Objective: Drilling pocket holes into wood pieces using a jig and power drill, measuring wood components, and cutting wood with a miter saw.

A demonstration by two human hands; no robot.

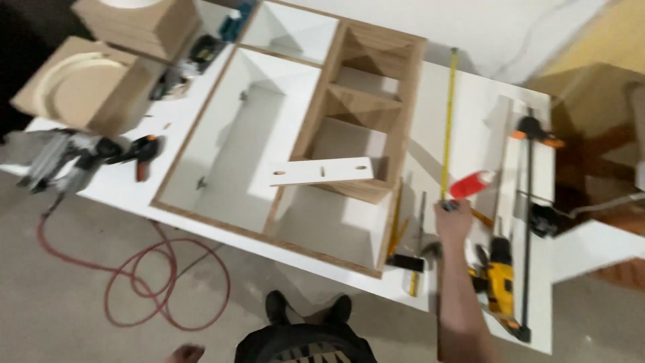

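My right hand (453, 218) rests on the white bench (477, 128) near its front edge, fingers seemingly pinching the end of the yellow tape measure (448, 121), which runs toward the far edge beside the cabinet (295, 134). My left hand (185, 353) hangs off the bench, its fingers too blurred to tell.

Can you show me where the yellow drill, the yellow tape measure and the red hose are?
yellow drill (498, 281): head view, on its yellow body.
yellow tape measure (448, 121): head view, midway along the pulled-out blade.
red hose (161, 286): head view, on the loop on the floor.
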